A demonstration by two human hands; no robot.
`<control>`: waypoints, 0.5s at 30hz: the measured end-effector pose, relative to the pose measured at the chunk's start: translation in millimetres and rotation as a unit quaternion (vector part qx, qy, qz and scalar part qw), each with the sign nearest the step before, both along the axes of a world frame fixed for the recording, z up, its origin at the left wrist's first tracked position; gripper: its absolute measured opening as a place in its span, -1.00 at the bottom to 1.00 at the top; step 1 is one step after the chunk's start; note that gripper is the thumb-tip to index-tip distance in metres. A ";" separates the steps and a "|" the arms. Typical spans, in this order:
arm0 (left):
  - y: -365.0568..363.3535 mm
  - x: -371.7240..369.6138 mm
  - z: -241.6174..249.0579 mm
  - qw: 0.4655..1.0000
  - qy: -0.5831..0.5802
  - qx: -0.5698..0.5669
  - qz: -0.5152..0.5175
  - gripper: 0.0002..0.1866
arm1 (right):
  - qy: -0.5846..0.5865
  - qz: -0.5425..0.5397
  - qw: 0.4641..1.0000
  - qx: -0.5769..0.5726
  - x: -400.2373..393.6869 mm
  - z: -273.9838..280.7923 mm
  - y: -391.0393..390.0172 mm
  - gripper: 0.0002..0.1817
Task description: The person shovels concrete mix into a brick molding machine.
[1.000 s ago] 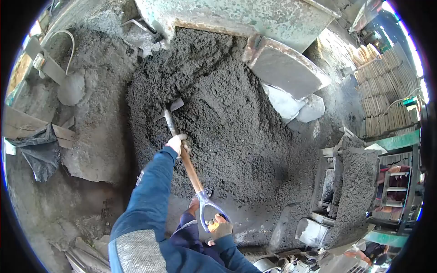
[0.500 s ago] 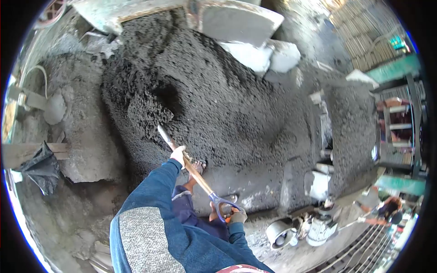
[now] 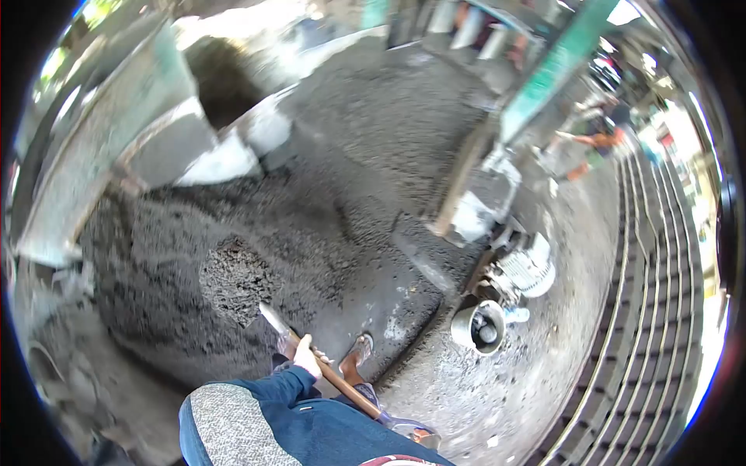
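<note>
A shovel (image 3: pixel 342 384) with a wooden shaft slants across the lower middle of the view. My left hand (image 3: pixel 308 357), in a pale glove, is wrapped round the shaft near the metal socket. At the purple D-shaped handle, my right hand (image 3: pixel 424 437) grips the shovel, only partly visible beside my blue jacket. A heap of dark, wet, grainy mix (image 3: pixel 235 281) covers the blade, which is hidden beneath it. More of the dark mix (image 3: pixel 167 241) lies spread on the floor around the blade. One sandalled foot (image 3: pixel 357 351) stands just beyond the shaft.
A motor (image 3: pixel 528 264) and a bucket with round things inside (image 3: pixel 477 326) stand to the right. A green beam (image 3: pixel 556 70) slants above them. Stacked slabs with metal bars (image 3: pixel 645 311) line the right edge. Another person (image 3: pixel 594 136) bends at the upper right. Pale blocks (image 3: pixel 221 159) sit upper left.
My view has swung to the right, bringing the motor, bucket and barred stack closer to the middle. The loaded shovel has moved with me, and both hands keep their hold.
</note>
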State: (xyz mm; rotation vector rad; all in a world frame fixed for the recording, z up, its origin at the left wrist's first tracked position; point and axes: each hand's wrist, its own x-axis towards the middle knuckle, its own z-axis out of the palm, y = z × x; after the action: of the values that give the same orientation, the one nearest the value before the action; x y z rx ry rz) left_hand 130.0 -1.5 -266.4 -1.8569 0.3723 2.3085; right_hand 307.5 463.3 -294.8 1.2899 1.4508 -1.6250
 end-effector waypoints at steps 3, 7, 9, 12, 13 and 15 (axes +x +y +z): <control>22.6 -77.3 80.6 0.993 0.080 -0.020 -0.083 -0.55 | 0.168 0.339 0.890 0.255 19.0 5.7 -10.0 -0.56; 53.9 -196.3 205.0 0.933 0.308 0.007 -0.186 -0.58 | 0.303 0.139 0.888 0.317 -9.3 32.8 -42.7 -0.62; 71.7 -251.4 255.6 0.877 0.428 0.031 -0.217 -0.63 | 0.395 -0.162 0.879 0.213 -82.2 139.4 -87.7 -0.72; 96.5 -314.8 321.6 0.834 0.488 0.085 -0.242 -0.71 | 0.562 -0.220 0.708 0.368 -136.4 251.6 -148.4 -0.78; 100.7 -326.3 335.4 0.823 0.499 0.097 -0.252 -0.73 | 0.595 -0.210 0.610 0.480 -147.0 268.3 -163.0 -0.80; 98.4 -339.3 346.1 0.791 0.540 0.092 -0.272 -0.69 | 0.679 -0.018 0.476 0.558 -164.2 312.5 -188.4 -0.77</control>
State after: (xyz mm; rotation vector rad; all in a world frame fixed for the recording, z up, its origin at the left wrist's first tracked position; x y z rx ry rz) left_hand -209.3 96.9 79.7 -0.0904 0.6444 2.5310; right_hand 143.3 274.9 17.7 -0.0336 3.9081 -1.5774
